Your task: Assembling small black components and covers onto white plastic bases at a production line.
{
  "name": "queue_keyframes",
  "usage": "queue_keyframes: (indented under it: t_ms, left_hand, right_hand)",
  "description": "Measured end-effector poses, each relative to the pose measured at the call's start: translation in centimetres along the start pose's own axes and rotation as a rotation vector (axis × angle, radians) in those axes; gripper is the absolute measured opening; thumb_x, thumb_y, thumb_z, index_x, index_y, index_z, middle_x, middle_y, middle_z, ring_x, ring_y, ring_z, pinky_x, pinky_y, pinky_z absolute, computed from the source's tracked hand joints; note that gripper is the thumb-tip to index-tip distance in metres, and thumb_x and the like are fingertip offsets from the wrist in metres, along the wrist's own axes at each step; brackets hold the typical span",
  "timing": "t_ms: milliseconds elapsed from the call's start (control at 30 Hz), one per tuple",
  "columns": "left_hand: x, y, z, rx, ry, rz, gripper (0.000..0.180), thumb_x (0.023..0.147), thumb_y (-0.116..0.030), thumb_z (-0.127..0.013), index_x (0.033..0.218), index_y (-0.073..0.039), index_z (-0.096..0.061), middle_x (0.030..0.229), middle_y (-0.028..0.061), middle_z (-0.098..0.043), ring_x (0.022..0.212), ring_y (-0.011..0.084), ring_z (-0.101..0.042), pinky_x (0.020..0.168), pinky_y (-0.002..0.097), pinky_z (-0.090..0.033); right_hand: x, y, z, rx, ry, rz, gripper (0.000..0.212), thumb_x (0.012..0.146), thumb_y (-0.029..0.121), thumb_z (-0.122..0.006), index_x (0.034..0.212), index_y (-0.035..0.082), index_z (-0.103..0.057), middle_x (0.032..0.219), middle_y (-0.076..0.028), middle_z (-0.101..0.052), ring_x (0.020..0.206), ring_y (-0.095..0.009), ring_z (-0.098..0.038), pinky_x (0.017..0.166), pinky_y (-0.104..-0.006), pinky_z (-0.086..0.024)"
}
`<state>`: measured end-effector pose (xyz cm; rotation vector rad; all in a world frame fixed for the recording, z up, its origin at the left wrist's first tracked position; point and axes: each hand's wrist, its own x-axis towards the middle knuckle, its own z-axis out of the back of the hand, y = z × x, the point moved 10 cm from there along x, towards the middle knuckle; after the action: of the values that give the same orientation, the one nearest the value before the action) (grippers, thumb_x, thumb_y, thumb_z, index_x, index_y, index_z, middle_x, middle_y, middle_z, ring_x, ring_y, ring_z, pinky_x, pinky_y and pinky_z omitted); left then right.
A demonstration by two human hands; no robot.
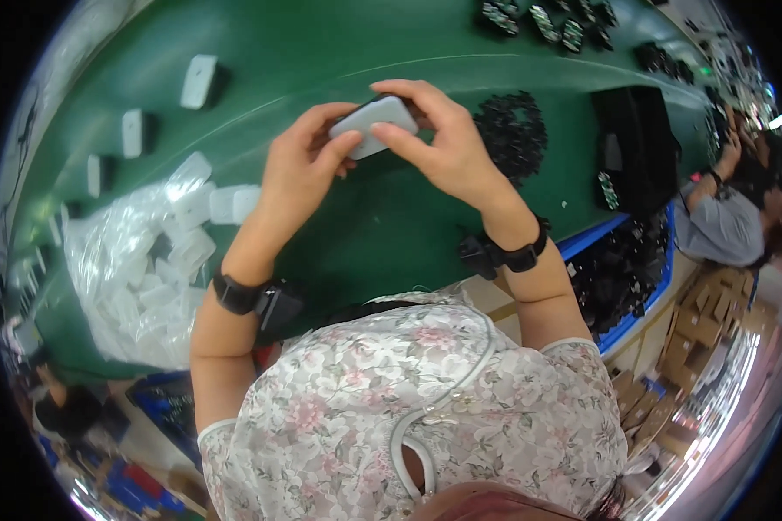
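Both hands hold one small light-grey plastic case (375,124) with rounded corners and a dark edge along its far side. My left hand (314,146) grips its left end, thumb on the pale face. On the right end, my right hand (439,137) has its thumb laid across the face and its fingers behind. What the fingers touch underneath is hidden. The case is held tilted above a green table (365,234). Right of my right hand lies a pile of small black parts (511,135).
A clear plastic bag (126,269) of white shells lies at left. Several white cases (199,82) stand in a row beyond it. At right are a black box (636,143) and a blue bin (621,278) of black parts. Circuit boards (547,24) lie far right; a person (725,221) sits nearby.
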<state>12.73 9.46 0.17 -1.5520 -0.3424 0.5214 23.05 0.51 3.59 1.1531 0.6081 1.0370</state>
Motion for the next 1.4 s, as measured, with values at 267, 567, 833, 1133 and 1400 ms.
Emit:
queue_keyframes:
  t_ms: [267,567,833,1133,1400]
  left_hand:
    - [8.7,1.2,5.3,0.129,-0.106,-0.012,0.032,0.091,-0.020,-0.061,0.110,0.006,-0.058,0.079,0.0073,-0.065,0.061,0.0096,-0.059,0.054,0.0202,-0.045]
    - [13.7,2.6,9.7,0.256,-0.013,0.224,0.044,0.090,-0.033,-0.061,0.106,0.007,-0.054,0.083,0.0138,-0.068,0.061,0.0115,-0.062,0.054,0.0190,-0.048]
    - [12.0,2.0,12.0,0.471,-0.103,0.255,0.037,0.088,-0.035,-0.062,0.091,0.002,-0.059,0.069,0.0076,-0.064,0.057,0.0136,-0.059,0.050,0.0241,-0.044]
    - [-2.2,-5.6,11.0,0.942,-0.173,-0.349,0.026,0.080,-0.016,-0.068,0.103,-0.005,-0.061,0.088,0.0084,-0.063,0.082,0.0242,-0.059,0.072,0.0343,-0.047]
    - [-8.2,-1.2,5.1,1.346,0.079,-0.405,0.050,0.065,-0.014,-0.074,0.111,-0.005,-0.058,0.105,0.0092,-0.055,0.101,0.0266,-0.052,0.081,0.0366,-0.046]
  right_hand:
    - [-0.9,0.6,7.9,-0.516,-0.390,0.125,0.046,0.081,0.020,-0.070,0.123,0.010,-0.056,0.115,-0.008,-0.059,0.100,-0.020,-0.058,0.083,-0.0313,-0.048]
    - [-4.5,-6.5,16.7,-0.775,-0.432,-0.168,0.019,0.077,0.008,-0.071,0.094,0.003,-0.062,0.083,-0.007,-0.056,0.072,-0.018,-0.055,0.068,-0.0287,-0.046]
    - [-3.7,-6.7,15.4,-0.755,-0.377,-0.180,0.013,0.080,0.006,-0.066,0.088,-0.002,-0.059,0.076,-0.006,-0.053,0.065,-0.015,-0.051,0.064,-0.0271,-0.045]
    - [-4.1,-8.4,16.7,-0.700,-0.395,-0.219,0.012,0.083,0.008,-0.066,0.090,0.001,-0.060,0.074,-0.003,-0.058,0.065,-0.010,-0.050,0.063,-0.0241,-0.045]
    - [-4.3,-7.5,17.0,-0.946,-0.454,-0.150,0.009,0.087,0.009,-0.061,0.091,0.002,-0.057,0.076,-0.009,-0.063,0.070,-0.017,-0.061,0.065,-0.0287,-0.047]
